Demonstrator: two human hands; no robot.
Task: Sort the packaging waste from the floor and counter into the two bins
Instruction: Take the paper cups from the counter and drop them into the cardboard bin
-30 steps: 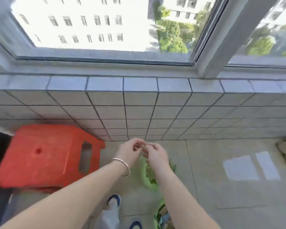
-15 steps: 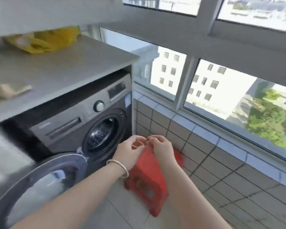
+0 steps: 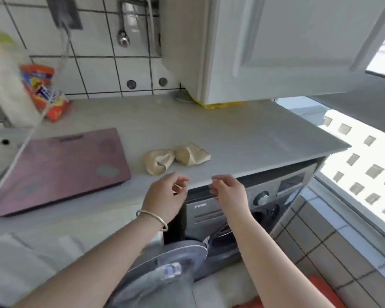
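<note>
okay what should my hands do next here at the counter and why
Probably reach the left hand forward to the crumpled beige wrapper on the counter. Both it and the right hand look empty, fingers loosely curled, and that wrapper is the nearest waste, lying just beyond the fingertips.

We hold both bare forearms out ahead of us, raised and angled inward. Our left hand (image 3: 165,196) and right hand (image 3: 228,192) hang side by side with a small gap between them, fingers loosely curled and gripping nothing. A thin bangle (image 3: 152,216) circles our left wrist.
</note>
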